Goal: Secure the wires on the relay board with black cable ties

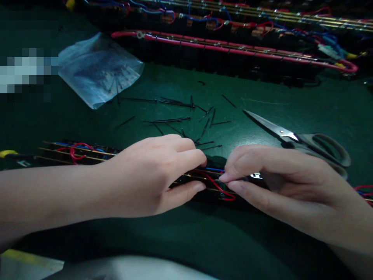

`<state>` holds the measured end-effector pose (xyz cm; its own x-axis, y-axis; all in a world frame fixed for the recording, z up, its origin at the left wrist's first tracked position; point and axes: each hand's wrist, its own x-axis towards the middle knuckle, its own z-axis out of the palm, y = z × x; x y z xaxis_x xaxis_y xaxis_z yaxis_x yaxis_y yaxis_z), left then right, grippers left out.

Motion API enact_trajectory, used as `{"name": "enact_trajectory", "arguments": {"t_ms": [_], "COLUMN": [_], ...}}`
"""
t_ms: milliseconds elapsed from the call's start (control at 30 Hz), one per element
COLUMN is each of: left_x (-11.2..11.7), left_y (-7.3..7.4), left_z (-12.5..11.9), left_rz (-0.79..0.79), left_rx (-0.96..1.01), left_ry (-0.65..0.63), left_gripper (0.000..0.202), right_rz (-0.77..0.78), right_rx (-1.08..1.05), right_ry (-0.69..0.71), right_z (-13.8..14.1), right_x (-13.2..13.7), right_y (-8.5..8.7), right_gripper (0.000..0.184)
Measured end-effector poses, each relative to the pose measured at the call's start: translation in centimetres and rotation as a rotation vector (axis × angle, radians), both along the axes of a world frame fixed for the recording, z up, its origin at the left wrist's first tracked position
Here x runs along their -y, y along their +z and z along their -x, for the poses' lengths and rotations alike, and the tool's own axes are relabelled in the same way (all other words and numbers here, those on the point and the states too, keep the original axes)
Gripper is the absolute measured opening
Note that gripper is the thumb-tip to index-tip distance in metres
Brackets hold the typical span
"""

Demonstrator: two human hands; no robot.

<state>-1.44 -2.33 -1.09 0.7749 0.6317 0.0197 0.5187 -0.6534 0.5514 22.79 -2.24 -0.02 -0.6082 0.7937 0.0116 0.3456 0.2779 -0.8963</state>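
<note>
A long dark wired strip with brass rods and red and blue wires lies across the green table, in front of me. My left hand is closed over its middle, thumb on the near side and fingers on the far side. Just to the right, my right hand pinches thumb and forefinger together over the strip, beside a looped red wire. Whatever sits between those fingertips is too small or hidden to make out. Several loose black cable ties lie beyond my hands.
Scissors with dark handles lie partly behind my right hand. A clear plastic bag holding more cable ties is at the back left. Along the far side stand other wired strips with red cable. The green table spans the view.
</note>
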Motion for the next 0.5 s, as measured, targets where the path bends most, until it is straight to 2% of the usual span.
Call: {"name": "enact_trajectory", "arguments": {"t_ms": [500], "left_x": [0.09], "left_y": [0.03], "left_z": [0.11], "left_rz": [-0.031], "left_rx": [-0.044], "left_ry": [-0.046], "left_gripper": [0.023], "right_rz": [-0.013], "right_rx": [0.025], "right_ry": [0.026], "right_z": [0.1], "right_x": [-0.07], "right_y": [-0.02], "right_gripper": [0.007]}}
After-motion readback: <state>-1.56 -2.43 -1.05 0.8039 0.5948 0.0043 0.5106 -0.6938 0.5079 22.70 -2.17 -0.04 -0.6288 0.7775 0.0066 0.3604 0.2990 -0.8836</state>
